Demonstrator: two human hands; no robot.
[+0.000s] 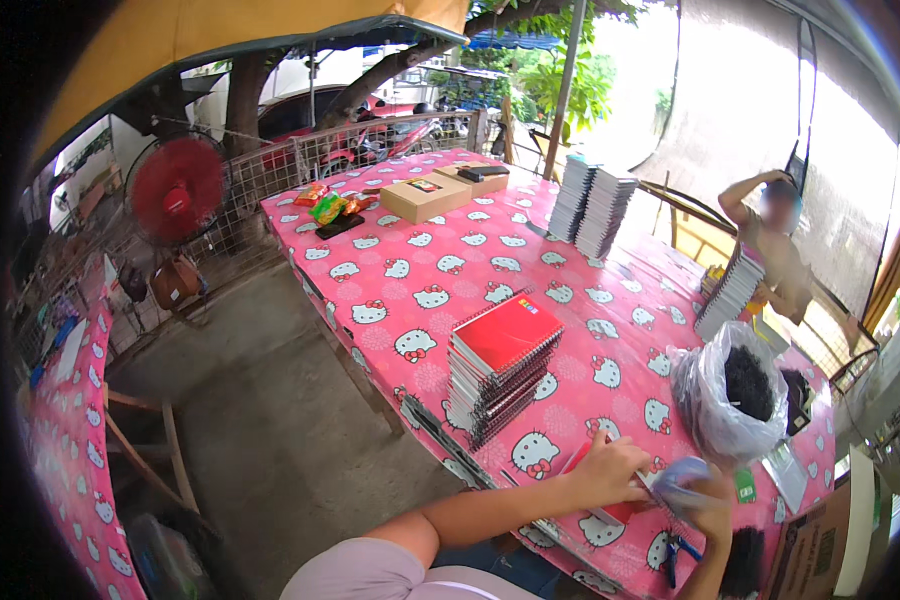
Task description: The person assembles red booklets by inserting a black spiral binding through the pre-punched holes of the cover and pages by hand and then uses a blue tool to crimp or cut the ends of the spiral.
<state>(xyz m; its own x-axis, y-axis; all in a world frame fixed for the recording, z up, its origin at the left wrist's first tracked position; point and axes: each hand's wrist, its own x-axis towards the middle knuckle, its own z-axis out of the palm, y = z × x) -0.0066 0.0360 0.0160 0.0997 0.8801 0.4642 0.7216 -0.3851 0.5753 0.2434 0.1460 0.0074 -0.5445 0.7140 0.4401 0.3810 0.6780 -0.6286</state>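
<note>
a flat red-covered notebook (598, 492) lay at the near edge of the pink cat-print tablecloth (400, 290), pressed under the left hand (605, 470) — fingers flat and spread on it. the right hand (705, 497) pinched a bluish-grey strip (676, 475) beside it. just left stood a stack of red spiral notebooks (500, 365) — right, a clear plastic bag of black bits (730, 395).

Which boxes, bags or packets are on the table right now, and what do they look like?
Two flat tan cardboard boxes, far end of the table.
Snack packets, red, green and orange, far left corner.
Clear plastic bag of black pieces, open, beside the hands.
Brown carton, open, lower right.
</note>
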